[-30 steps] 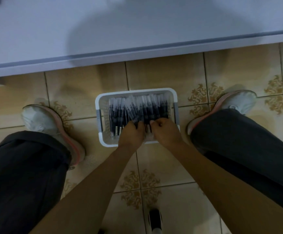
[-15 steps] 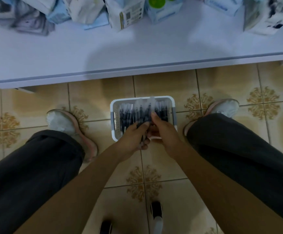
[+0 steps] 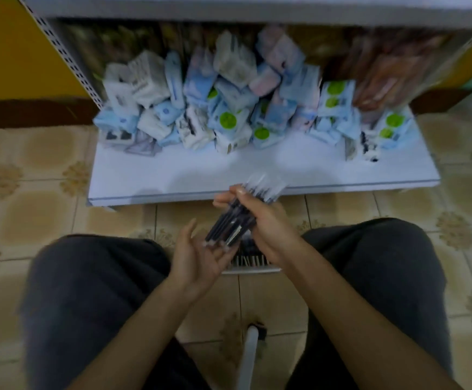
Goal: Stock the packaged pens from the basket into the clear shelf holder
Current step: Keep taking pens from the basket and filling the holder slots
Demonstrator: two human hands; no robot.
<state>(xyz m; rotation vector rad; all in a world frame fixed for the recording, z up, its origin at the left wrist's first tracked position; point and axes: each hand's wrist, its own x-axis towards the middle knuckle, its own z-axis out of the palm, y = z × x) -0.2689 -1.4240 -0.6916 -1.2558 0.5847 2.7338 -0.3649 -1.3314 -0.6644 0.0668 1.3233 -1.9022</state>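
Up out of the white plastic basket [image 3: 253,269] since half a second ago, now above it: a bundle of dark pens in clear sleeves [image 3: 236,218]. Cradled at its lower ends by the open, palm-up left hand [image 3: 198,256]; gripped mid-length by the curled right hand [image 3: 268,226]. Likely light, slippery (sleeves slide); best clamped mid-bundle. Lies lower-left to upper-right, sleeve tops toward the white shelf board [image 3: 159,175].

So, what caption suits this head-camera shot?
The right hand grips a bundle of packaged pens above the basket, lower ends on the open left hand.
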